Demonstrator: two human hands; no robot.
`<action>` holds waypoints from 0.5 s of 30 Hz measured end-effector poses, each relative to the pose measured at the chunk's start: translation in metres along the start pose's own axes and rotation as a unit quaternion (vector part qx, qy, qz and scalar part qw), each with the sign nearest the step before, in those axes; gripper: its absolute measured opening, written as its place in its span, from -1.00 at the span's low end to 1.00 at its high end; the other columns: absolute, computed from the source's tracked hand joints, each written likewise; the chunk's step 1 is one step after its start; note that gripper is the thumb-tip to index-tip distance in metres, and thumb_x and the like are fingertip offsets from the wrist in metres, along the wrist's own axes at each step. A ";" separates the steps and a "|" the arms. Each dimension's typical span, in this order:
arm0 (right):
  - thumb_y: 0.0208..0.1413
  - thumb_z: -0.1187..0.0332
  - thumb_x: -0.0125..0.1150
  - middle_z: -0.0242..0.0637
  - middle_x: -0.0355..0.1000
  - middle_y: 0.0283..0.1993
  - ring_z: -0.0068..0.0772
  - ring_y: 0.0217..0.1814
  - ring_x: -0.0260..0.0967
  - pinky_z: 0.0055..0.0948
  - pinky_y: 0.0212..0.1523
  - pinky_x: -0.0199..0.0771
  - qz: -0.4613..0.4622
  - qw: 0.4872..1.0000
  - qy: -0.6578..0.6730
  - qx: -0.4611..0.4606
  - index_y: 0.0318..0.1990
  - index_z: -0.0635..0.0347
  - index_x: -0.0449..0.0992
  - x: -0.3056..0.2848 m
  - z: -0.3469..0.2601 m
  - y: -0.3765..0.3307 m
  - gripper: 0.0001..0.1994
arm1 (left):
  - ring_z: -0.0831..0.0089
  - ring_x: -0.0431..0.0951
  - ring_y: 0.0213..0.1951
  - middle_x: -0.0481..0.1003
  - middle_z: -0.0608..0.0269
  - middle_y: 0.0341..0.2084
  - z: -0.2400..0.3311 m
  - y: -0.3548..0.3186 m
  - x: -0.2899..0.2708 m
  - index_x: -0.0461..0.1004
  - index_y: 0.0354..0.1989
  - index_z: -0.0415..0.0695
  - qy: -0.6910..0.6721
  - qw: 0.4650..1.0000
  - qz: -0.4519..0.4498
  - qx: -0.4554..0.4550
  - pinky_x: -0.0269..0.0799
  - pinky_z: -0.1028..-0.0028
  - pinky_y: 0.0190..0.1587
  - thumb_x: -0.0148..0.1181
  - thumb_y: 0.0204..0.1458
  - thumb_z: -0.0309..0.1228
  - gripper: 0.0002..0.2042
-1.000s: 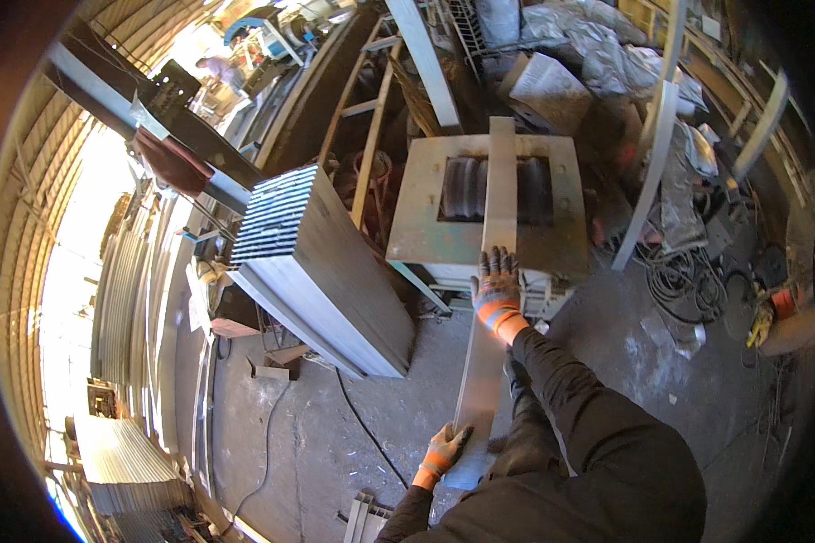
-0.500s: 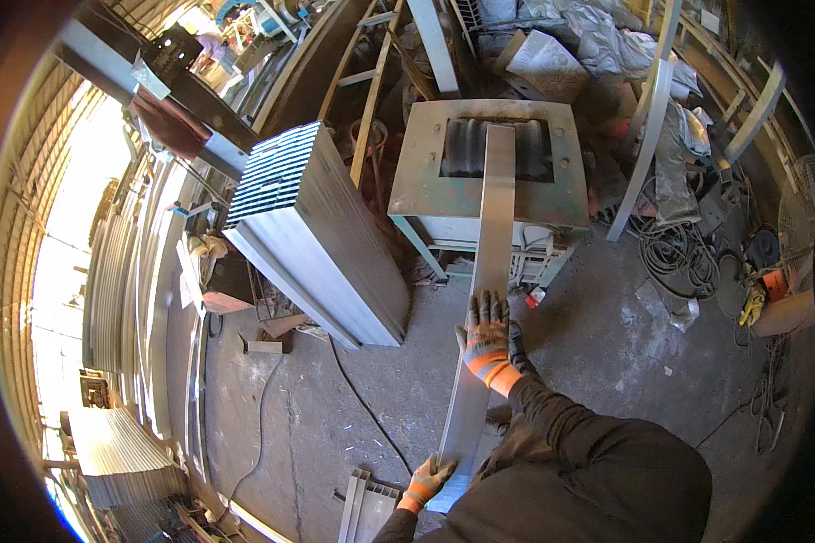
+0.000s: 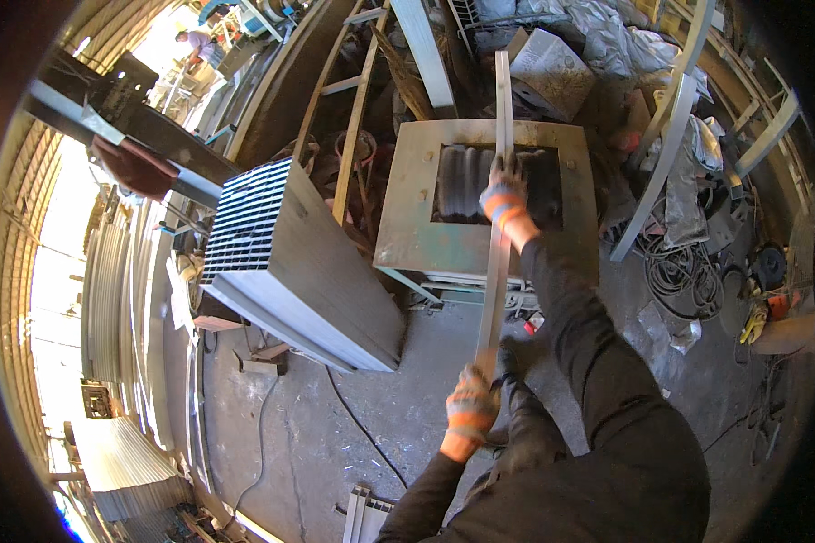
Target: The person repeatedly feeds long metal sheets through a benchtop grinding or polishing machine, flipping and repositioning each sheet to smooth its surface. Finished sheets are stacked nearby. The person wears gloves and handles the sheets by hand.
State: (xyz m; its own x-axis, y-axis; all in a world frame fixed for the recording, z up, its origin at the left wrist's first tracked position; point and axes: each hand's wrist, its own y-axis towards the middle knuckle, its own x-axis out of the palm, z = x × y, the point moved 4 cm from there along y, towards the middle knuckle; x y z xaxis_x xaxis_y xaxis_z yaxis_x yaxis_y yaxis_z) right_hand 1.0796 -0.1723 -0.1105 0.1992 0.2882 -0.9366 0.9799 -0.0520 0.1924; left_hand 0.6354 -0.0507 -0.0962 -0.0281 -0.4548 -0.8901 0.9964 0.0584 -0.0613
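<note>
A long, straight metal profile (image 3: 494, 294) slants across the opening of a greenish-grey metal machine table (image 3: 409, 222), one narrow side facing up. Dark ridged rollers (image 3: 466, 185) show within that opening. My right hand (image 3: 505, 195), in a grey and orange work glove, is closed on the profile above the opening. Nearer my body, my left hand (image 3: 470, 407) grips the profile's near end in a matching glove, slightly blurred. The profile's far end reaches beyond the back edge of the machine. Whether it touches the rollers is hidden by my right hand.
A tall stack of metal profiles (image 3: 330, 271) stands left of the machine. A cable (image 3: 362, 421) crosses the floor. Short profile pieces (image 3: 364, 511) lie near my left arm. Coiled hoses (image 3: 684, 276) are at the right. Behind stands a ladder (image 3: 362, 100); another person (image 3: 199, 45) is far left.
The profile has moved forward over the machine and turned from its broad face to a narrow side. Both my hands have moved forward with it, the right one now over the opening.
</note>
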 end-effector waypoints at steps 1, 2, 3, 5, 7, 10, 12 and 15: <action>0.28 0.26 0.14 0.21 -0.06 0.80 0.39 0.83 -0.13 0.18 0.80 -0.18 -0.018 1.000 -0.005 0.009 0.70 0.37 0.10 0.008 0.012 0.042 -0.15 | -0.03 0.76 -0.22 0.65 -0.08 -0.14 0.012 0.039 0.006 0.25 0.51 -0.32 0.024 1.000 -0.003 0.006 0.71 0.11 -0.22 0.44 0.23 0.00 -0.16; 0.30 0.25 0.12 0.15 -0.06 0.81 0.35 0.83 -0.13 0.15 0.80 -0.15 -0.011 1.000 -0.006 0.015 0.71 0.31 0.10 0.016 0.023 0.079 -0.16 | -0.03 0.76 -0.20 0.64 -0.11 -0.10 0.023 0.074 0.009 0.09 0.61 -0.30 0.025 0.999 0.008 0.018 0.72 0.12 -0.20 0.43 0.23 -0.02 -0.06; 0.32 0.24 0.09 0.09 -0.06 0.82 0.31 0.84 -0.13 0.13 0.79 -0.12 -0.031 0.999 -0.014 0.032 0.72 0.25 0.09 0.026 0.034 0.110 -0.18 | -0.02 0.77 -0.19 0.63 -0.13 -0.05 0.031 0.103 0.015 -0.07 0.72 -0.29 0.032 0.999 -0.013 0.013 0.72 0.13 -0.18 0.42 0.23 -0.04 0.05; 0.36 0.20 0.06 0.02 -0.07 0.84 0.23 0.85 -0.13 0.09 0.78 -0.05 -0.030 0.996 -0.071 0.042 0.74 0.16 0.07 0.041 0.048 0.157 -0.19 | -0.06 0.76 -0.19 0.62 -0.15 -0.03 0.039 0.149 0.026 -0.12 0.75 -0.20 0.030 0.999 -0.044 0.006 0.71 0.11 -0.19 0.41 0.23 -0.08 0.05; 0.34 0.19 0.06 0.03 -0.10 0.84 0.25 0.85 -0.14 0.09 0.79 -0.07 -0.003 0.998 -0.019 0.053 0.75 0.16 0.05 0.052 0.055 0.174 -0.17 | -0.08 0.75 -0.19 0.61 -0.14 -0.03 0.037 0.165 0.031 -0.12 0.77 -0.11 0.032 0.998 -0.060 0.003 0.70 0.08 -0.21 0.40 0.23 -0.11 0.04; 0.31 0.24 0.08 0.05 -0.12 0.84 0.28 0.84 -0.13 0.08 0.79 -0.08 0.042 0.999 -0.027 0.021 0.75 0.15 0.06 0.054 0.051 0.160 -0.16 | -0.08 0.73 -0.21 0.58 -0.07 -0.08 0.023 0.159 0.035 -0.03 0.77 0.00 0.033 0.997 -0.068 0.023 0.67 0.05 -0.27 0.39 0.26 -0.13 -0.04; 0.29 0.26 0.11 0.05 -0.09 0.84 0.29 0.82 -0.05 0.09 0.77 -0.01 0.033 0.999 -0.010 0.038 0.73 0.17 0.12 0.050 0.047 0.128 -0.17 | -0.07 0.73 -0.20 0.58 -0.10 -0.03 0.015 0.134 0.033 -0.03 0.77 -0.01 0.024 0.998 -0.049 0.021 0.69 0.07 -0.22 0.40 0.23 -0.16 -0.02; 0.29 0.31 0.09 0.11 -0.08 0.82 0.34 0.78 0.02 0.05 0.73 0.13 0.047 0.998 -0.052 0.009 0.71 0.23 0.14 0.029 0.038 0.066 -0.19 | -0.07 0.73 -0.21 0.59 -0.11 0.00 0.004 0.080 0.021 -0.06 0.77 -0.03 0.022 0.998 -0.047 0.026 0.68 0.06 -0.22 0.39 0.24 -0.16 -0.01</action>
State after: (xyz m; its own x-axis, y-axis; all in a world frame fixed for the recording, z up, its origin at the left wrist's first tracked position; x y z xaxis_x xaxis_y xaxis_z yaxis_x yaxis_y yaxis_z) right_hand 1.1508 -0.2034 -0.1362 0.2885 0.1807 -0.9403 0.9568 -0.0917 0.2760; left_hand 0.7153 -0.0589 -0.1180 -0.1231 -0.4158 -0.9011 0.9921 -0.0288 -0.1223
